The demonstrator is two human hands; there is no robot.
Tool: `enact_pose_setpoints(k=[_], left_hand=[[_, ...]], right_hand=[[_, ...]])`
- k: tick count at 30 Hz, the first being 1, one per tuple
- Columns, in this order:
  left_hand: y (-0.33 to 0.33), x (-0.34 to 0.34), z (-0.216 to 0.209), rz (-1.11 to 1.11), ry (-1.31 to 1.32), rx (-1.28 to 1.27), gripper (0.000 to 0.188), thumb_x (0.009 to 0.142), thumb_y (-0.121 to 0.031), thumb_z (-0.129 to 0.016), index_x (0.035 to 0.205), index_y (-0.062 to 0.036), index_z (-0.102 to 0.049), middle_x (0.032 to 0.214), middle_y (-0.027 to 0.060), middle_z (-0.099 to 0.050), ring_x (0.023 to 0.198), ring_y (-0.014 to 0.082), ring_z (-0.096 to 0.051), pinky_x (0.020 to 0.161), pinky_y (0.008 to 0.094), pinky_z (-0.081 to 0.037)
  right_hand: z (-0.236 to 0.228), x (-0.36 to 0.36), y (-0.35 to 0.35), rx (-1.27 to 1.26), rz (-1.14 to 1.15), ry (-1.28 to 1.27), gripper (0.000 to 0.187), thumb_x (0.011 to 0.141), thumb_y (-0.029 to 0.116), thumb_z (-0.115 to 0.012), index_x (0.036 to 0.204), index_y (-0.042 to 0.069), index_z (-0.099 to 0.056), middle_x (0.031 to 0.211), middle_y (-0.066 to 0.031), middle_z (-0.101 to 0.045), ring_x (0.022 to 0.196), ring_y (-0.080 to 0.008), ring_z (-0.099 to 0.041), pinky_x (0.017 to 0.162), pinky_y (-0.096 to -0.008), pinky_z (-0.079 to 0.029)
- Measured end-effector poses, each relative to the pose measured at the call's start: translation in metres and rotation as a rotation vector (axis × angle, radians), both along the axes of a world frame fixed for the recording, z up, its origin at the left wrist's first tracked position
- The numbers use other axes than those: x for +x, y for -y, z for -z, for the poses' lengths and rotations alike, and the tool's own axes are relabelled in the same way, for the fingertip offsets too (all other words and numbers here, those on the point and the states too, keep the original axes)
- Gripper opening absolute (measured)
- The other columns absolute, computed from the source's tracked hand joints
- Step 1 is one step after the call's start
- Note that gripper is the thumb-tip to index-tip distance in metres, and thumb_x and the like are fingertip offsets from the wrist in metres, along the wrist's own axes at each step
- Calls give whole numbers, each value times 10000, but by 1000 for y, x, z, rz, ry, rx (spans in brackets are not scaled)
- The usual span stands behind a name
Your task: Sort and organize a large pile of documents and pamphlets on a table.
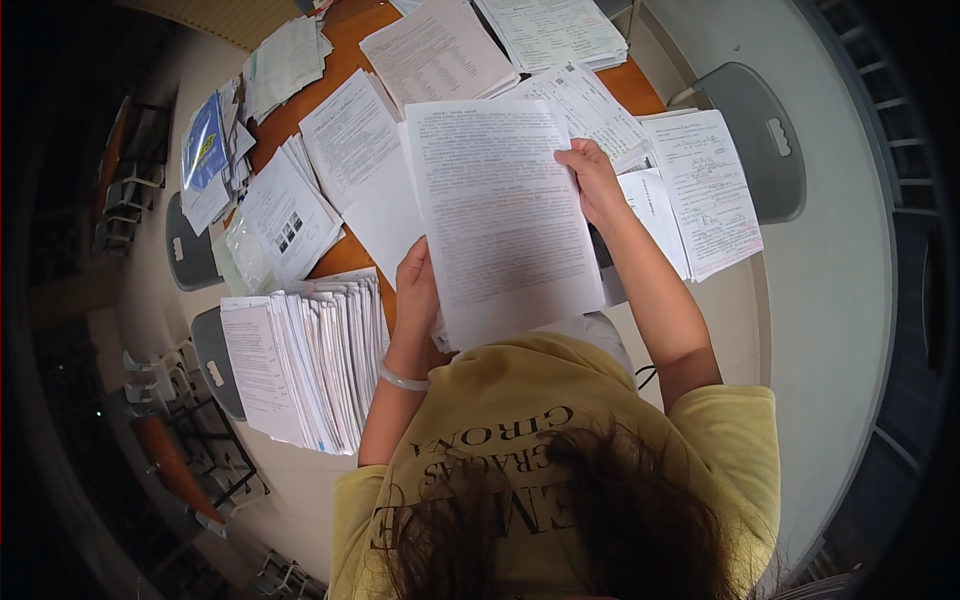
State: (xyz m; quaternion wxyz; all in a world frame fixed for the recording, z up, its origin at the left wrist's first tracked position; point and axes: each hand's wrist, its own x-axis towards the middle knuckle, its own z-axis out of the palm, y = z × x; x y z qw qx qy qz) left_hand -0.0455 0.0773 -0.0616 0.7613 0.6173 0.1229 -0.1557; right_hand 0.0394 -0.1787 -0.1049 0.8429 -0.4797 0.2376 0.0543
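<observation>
A white printed sheet of paper point(500, 210), dense with small text, is held up in front of my body by its two side edges. On its left edge, low down, my left hand point(417, 283) is closed, and a pale bangle circles that wrist. My right hand point(594, 180) pinches the upper right edge, thumb lying over the front. Most of the fingers of both hands are hidden behind the paper. Another white edge shows behind its left side; I cannot tell whether it belongs to the held paper.
Printed paper stacks point(440, 50) cover much of the brown table point(345, 40). A thick upright bundle of papers point(310, 365) stands at the left, near grey chairs point(215, 360). A blue packet point(205, 145) lies far left. Handwritten sheets point(705, 190) sit right, before another grey chair point(755, 130).
</observation>
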Motion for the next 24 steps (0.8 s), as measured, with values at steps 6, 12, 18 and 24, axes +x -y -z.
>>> enact_pose_setpoints(k=[6,12,18,24], left_hand=[[18,26,1,96,20,171,286,952,-180,-451,1140,5,-561,944,52,-639,807,86,-590,705,215,-484],[-3,58,35,326,-191,-741,377,948,-332,-420,1132,-27,-544,993,72,-629,864,141,-597,776,251,-474],[57,71,36,-77,-350,-95,323,912,-326,-476,1110,-71,-500,907,23,-582,858,144,-578,800,283,-471],[69,84,54,-192,-341,39,467,891,-258,-508,1304,-67,-401,1135,29,-493,1049,134,-475,909,346,-393]], right_hand=[[10,3,21,45,-92,-31,238,843,-15,-506,1078,-46,-527,1009,-151,-619,893,-183,-603,816,-269,-481],[36,8,36,14,355,-18,217,831,-42,-489,1040,-58,-542,1005,-151,-620,886,-214,-601,810,-294,-472],[57,8,43,-29,598,-120,223,827,-79,-464,1046,-45,-495,1050,-166,-583,920,-231,-586,831,-316,-467],[56,13,35,37,715,-41,223,815,-109,-439,1014,-8,-434,1052,-161,-547,922,-227,-575,846,-337,-470]])
